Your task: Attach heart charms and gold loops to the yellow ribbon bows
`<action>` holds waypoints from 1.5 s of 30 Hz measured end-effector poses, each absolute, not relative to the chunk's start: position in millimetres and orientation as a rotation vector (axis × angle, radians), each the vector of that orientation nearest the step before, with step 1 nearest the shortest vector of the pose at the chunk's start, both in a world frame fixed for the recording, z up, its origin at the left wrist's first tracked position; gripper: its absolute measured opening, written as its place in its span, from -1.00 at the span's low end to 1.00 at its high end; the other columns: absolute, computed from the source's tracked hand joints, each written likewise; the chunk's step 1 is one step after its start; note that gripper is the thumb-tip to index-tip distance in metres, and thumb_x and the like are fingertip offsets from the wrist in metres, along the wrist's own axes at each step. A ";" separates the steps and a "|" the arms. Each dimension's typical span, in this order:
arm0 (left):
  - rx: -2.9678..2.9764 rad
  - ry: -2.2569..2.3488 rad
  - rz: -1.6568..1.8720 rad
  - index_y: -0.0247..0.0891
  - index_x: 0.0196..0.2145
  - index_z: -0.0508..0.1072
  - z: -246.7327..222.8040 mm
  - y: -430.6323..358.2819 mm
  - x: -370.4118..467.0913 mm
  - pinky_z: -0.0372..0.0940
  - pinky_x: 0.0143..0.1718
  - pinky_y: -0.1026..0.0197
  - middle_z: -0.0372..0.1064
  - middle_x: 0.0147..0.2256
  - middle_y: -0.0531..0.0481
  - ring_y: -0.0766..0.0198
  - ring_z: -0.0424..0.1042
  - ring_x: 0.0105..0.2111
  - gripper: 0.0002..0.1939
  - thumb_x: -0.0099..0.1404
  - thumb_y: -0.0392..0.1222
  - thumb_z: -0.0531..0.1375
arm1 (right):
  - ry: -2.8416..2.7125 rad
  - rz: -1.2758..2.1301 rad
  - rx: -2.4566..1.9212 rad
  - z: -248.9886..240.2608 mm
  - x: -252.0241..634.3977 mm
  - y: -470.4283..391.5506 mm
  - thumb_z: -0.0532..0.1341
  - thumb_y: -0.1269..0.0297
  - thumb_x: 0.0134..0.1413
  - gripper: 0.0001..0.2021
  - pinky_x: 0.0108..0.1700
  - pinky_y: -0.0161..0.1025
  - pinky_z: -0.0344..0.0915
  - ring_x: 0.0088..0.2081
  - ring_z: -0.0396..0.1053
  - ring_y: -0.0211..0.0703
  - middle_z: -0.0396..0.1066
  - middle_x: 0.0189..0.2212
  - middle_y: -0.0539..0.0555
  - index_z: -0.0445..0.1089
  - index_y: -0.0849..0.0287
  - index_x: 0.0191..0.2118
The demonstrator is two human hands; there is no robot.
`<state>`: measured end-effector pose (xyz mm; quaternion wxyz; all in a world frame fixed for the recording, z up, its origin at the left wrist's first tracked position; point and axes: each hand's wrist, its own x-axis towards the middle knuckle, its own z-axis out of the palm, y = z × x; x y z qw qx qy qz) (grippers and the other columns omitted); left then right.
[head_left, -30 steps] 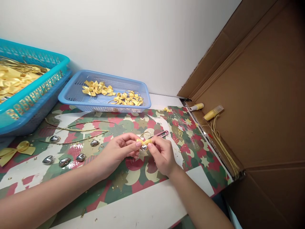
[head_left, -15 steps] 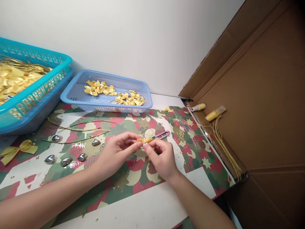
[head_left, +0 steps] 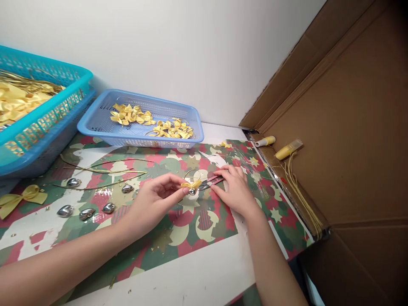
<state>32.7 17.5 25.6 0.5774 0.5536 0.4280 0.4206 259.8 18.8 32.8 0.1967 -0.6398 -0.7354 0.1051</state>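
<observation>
Yellow bow (head_left: 188, 184), a shiny silver piece (head_left: 192, 191) beneath its knot, sits over the patterned sheet (head_left: 174, 248), pinched between thumb and fingers of the left hand (head_left: 154, 202). The right hand (head_left: 236, 191) lies at the purple-handled snips (head_left: 218, 180), thumb and fingers to either side; whether it clamps them I cannot tell. Their blades lie close to the bow, so a careless lift could nick ribbon or fingertips, and a loose pinch could let the bow twist or drop. Counted: one bow in hand, one large loose bow (head_left: 22, 198) at far left, five loose silver hearts (head_left: 65, 211), one pair of snips, two yellow cylinders (head_left: 288, 149), two heaps of bows (head_left: 130, 114) in one blue basket (head_left: 127, 137); gold cords (head_left: 102, 171) cross, perhaps four
</observation>
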 end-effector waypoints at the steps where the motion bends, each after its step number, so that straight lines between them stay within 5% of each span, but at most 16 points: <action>1: 1.290 0.993 0.979 -0.21 -0.41 0.50 25.2 17.3 32.7 0.33 -0.47 0.34 0.46 -0.47 0.06 0.32 0.42 -0.47 -0.84 0.15 -0.09 0.34 | -2.086 0.312 -1.816 31.1 261.4 19.9 0.29 0.22 0.09 -0.81 0.11 0.11 0.14 0.05 0.19 0.13 0.36 -0.01 0.13 0.43 0.06 -0.15; 7: 1.262 0.957 0.994 -0.21 -0.41 0.48 25.0 16.7 33.1 0.35 -0.45 0.32 0.45 -0.47 0.06 0.32 0.43 -0.45 -0.85 0.14 -0.12 0.34 | -2.070 0.357 -1.882 26.3 260.9 23.7 0.21 0.23 0.21 -0.89 0.00 -0.02 0.19 -0.06 0.26 0.03 0.39 -0.16 0.10 0.30 0.12 -0.29; 15: 1.308 0.997 1.085 -0.22 -0.47 0.45 17.7 18.1 33.8 0.35 -0.46 0.31 0.48 -0.47 0.03 0.30 0.46 -0.46 -0.86 0.16 -0.15 0.31 | -1.761 0.617 -1.483 43.9 238.0 1.4 0.06 0.17 0.31 -0.84 -0.46 -0.32 0.20 -0.50 0.32 -0.25 0.36 -0.47 -0.04 0.27 0.12 -0.20; 22: 1.314 1.045 1.184 -0.22 -0.48 0.42 14.3 19.4 31.8 0.36 -0.45 0.29 0.49 -0.43 0.03 0.31 0.46 -0.46 -0.86 0.18 -0.19 0.28 | -1.790 0.645 -1.442 33.7 208.1 -15.2 0.10 0.23 0.29 -0.88 -0.38 -0.32 0.36 -0.37 0.52 -0.17 0.51 -0.37 0.06 0.29 0.15 -0.18; 45: 1.481 1.139 1.220 -0.21 -0.49 0.42 18.2 17.2 29.4 0.40 -0.48 0.22 0.51 -0.43 0.00 0.24 0.51 -0.47 -0.87 0.19 -0.17 0.23 | -1.870 0.188 -1.465 35.5 204.3 -22.2 0.11 0.30 0.26 -0.87 -0.52 -0.37 0.23 -0.57 0.39 -0.26 0.42 -0.56 0.00 0.34 0.19 -0.30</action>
